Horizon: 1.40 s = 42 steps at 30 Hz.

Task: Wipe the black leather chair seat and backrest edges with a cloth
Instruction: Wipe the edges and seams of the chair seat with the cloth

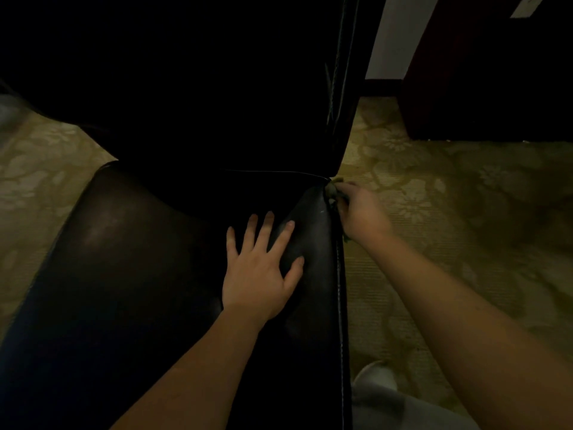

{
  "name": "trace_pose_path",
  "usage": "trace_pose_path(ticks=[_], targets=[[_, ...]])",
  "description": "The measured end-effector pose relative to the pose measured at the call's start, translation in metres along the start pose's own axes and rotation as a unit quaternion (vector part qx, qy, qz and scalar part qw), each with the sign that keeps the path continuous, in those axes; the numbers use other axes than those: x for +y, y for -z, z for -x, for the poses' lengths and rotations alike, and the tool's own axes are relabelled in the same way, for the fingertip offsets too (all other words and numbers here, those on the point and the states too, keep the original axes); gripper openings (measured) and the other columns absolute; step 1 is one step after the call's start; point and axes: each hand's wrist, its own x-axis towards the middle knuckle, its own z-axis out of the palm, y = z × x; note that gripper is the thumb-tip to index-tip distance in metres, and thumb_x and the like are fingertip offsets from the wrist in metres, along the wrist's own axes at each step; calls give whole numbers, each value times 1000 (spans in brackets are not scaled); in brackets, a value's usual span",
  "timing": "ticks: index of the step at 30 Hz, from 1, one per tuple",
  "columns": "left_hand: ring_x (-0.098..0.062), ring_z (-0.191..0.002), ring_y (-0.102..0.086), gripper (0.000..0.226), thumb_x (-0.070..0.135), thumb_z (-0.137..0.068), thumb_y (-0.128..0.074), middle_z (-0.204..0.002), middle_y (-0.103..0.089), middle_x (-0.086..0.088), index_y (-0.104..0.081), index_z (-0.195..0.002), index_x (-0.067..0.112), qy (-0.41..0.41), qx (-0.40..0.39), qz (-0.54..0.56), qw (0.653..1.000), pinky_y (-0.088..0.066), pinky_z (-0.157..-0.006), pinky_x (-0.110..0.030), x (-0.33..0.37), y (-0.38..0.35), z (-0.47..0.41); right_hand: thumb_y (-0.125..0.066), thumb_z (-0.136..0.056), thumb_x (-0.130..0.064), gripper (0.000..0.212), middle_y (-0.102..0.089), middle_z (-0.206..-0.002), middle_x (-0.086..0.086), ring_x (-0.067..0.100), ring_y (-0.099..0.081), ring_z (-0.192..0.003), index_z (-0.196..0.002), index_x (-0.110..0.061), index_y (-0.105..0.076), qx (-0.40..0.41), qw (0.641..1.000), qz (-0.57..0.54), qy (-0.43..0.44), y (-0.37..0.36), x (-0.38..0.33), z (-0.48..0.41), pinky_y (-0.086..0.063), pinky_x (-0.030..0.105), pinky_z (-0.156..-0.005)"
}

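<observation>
The black leather chair fills the middle of the head view, its seat (pixel 139 274) running toward me and its backrest (pixel 217 88) rising dark behind. My left hand (pixel 260 268) lies flat on the seat near the right side, fingers spread and straight. My right hand (pixel 359 212) is at the seat's right edge, close to where seat and backrest meet, and grips a small greenish cloth (pixel 332 190) against the seam. Most of the cloth is hidden under the hand.
Patterned yellow-green carpet (pixel 434 187) lies on both sides of the chair. Dark wooden furniture (pixel 496 72) stands at the back right beside a pale wall strip (pixel 397 35). A light shoe and trouser leg (pixel 378 386) show at the bottom right.
</observation>
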Motion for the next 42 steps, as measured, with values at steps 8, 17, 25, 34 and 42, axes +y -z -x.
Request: trace_pose_path(ticks=[8,17,25,34,42], targets=[[-25,-153,-6,65,66,-96,-21,-166,-15,1,-15,-156,42,13,-4,-5,1000,-3,-121,-58,-3,1,-2,-53,-92,-11,32,-61,-116,6,26,-58,-103,-120,-19,-65,-47,999,-13,10,2,2,-4,-50,36,-86],[-27,-153,-10,66,68,-95,-21,-165,-19,0,-18,-156,40,13,6,-18,1000,-6,-121,-58,4,-1,-3,-50,-91,-11,33,-64,-113,7,29,-61,-101,-118,-22,-67,-26,999,-21,8,5,2,-10,-51,34,-85],[-27,-153,-10,67,67,-95,-20,-164,-20,-1,-18,-156,40,9,11,-13,1000,-5,-121,-58,3,-1,-3,-51,-93,-9,36,-61,-121,9,27,-58,-108,-125,-17,-63,-47,997,-55,2,8,3,17,-47,32,-90],[-27,-153,-8,66,67,-96,-21,-165,-18,-1,-17,-156,39,9,14,-16,1000,-5,-121,-58,2,-2,-3,-52,-90,-6,36,-68,-114,5,25,-62,-105,-121,-21,-65,-74,994,-57,-48,13,-6,-3,-51,37,-91],[-27,-152,-10,67,67,-95,-19,-164,-19,-2,-16,-156,39,7,17,-24,1000,-5,-121,-58,2,-5,-4,-53,-94,-9,38,-59,-124,5,24,-55,-111,-130,-19,-60,-33,998,-46,-22,15,-5,32,-44,30,-90]])
